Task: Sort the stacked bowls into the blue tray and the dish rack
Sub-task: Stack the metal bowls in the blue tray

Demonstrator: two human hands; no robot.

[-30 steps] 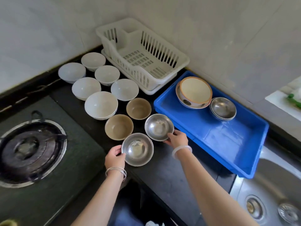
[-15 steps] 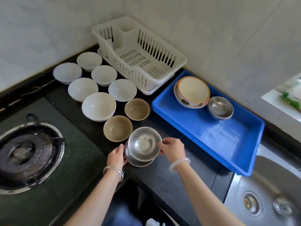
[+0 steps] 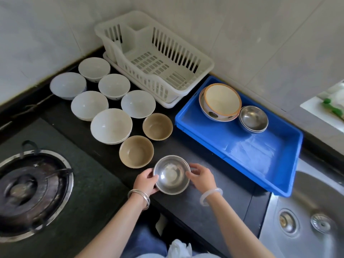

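Observation:
Two nested steel bowls [image 3: 171, 175] sit on the dark counter near its front edge. My left hand [image 3: 146, 181] grips their left rim, and my right hand [image 3: 202, 176] rests against the right rim. Behind them stand two tan bowls [image 3: 136, 151] [image 3: 157, 126] and several white bowls [image 3: 111, 125]. The white dish rack [image 3: 154, 58] stands at the back with nothing in it. To its right, the blue tray [image 3: 260, 155] holds a large patterned bowl [image 3: 220, 101] and stacked steel bowls [image 3: 253, 118].
A gas burner [image 3: 28, 189] is set in the counter at the left. A steel sink [image 3: 307, 220] with two drains lies at the right, just past the tray. Tiled walls close the corner behind the rack and tray.
My right hand carried the second steel bowl left and set it inside the one by my left hand. The two now sit nested between both hands.

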